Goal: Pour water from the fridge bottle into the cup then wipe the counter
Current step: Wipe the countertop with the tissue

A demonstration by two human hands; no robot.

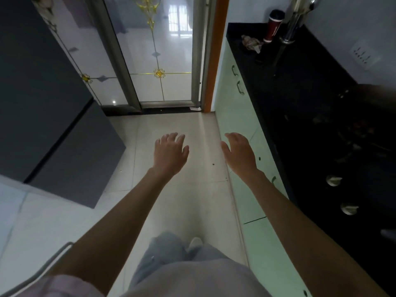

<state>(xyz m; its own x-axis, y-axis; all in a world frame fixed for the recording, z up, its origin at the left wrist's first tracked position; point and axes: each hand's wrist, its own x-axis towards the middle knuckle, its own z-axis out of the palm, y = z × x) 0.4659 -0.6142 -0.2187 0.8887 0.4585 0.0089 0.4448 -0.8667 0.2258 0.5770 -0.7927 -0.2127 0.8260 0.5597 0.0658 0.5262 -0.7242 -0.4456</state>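
Black stone counter [300, 86] is running along the person's right, and everything is lying relative to it: a dark red bottle-like container [273, 26] is standing at its far end, just beside a crumpled cloth [250, 43], possibly a rag. Both hands are reaching out over the floor beside the counter, left hand [170, 154] and right hand [240, 154] spreading relaxed fingers, gripping nothing. A grey fridge [42, 103] is standing opposite the counter.
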